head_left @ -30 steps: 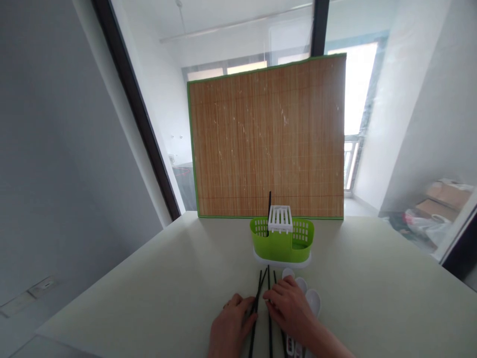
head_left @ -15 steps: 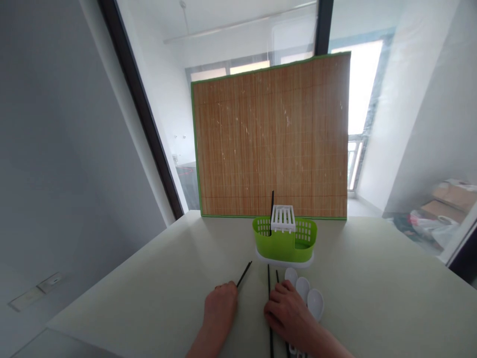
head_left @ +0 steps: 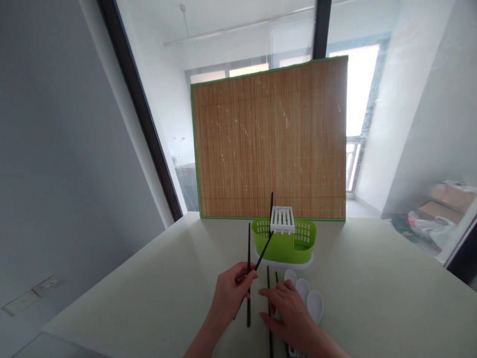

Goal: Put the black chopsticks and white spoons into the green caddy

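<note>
My left hand [head_left: 230, 293] is raised a little above the table, its fingers pinching two black chopsticks [head_left: 249, 243]. One chopstick stands nearly upright in view, while the other slants up to the right, its tip in front of the green basket [head_left: 281, 248]. My right hand [head_left: 290, 311] hovers low with thumb and index finger apart and nothing between them. Under and beside it lie more black chopsticks [head_left: 271, 333], partly hidden by the hand. Several white spoons [head_left: 315, 304] lie just right of it, their handles mostly covered.
The basket has a white base and a white slatted piece [head_left: 283, 219] on top, with a black stick [head_left: 272, 201] standing in it. Behind, a bamboo mat [head_left: 272, 144] with green edging stands upright at the far edge of the pale table [head_left: 156, 288].
My left hand has risen and turned, bringing up the chopsticks, now crossed in its fingers. My right hand's thumb and index finger have spread apart.
</note>
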Tool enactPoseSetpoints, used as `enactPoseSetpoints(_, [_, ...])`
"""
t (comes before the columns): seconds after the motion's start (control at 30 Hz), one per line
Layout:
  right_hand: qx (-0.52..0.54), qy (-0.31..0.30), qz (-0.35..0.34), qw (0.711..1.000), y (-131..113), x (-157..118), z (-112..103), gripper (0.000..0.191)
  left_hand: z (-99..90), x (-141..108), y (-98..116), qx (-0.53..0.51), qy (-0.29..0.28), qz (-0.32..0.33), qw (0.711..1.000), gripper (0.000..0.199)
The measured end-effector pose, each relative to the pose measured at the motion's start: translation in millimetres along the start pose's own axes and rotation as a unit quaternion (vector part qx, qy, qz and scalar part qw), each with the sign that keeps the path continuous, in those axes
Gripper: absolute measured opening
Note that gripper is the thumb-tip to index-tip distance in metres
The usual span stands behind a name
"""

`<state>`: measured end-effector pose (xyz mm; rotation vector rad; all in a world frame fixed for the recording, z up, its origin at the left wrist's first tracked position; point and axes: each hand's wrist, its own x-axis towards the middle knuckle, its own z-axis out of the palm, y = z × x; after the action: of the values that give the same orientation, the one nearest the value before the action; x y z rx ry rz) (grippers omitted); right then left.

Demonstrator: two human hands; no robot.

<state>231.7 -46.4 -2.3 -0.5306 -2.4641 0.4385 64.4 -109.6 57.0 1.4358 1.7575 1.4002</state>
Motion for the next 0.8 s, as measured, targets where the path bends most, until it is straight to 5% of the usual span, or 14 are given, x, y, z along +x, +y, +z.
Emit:
enactPoseSetpoints(0.1, [0.025,-0.001,0.028,0.999,-1.2,-1.0,3.2,0.051,18.4,-7.7,-2.4,-0.061,0.006,0.006,0.998,0.036])
enactPoseSetpoints(0.23, [0.057,-0.025,0.046,0.997,0.3,-2.6,12.8,0.019,27.6,-19.2,-0.9,-0.060,0.003,0.011,0.998,0.035])
enactPoseSetpoints(0.5, [0.112,-0.022,0.029,0.993,-5.3,-4.4,21.3,0.006,19.2,-33.8,0.5,-0.070,-0.029,0.032,0.997,0.024])
enactPoseSetpoints(0.8, [0.032,-0.056,0.024,0.998,-6.4,-8.2,22.7,0.013,11.2,-35.8,-9.7,-0.048,-0.058,0.048,0.996,0.022])
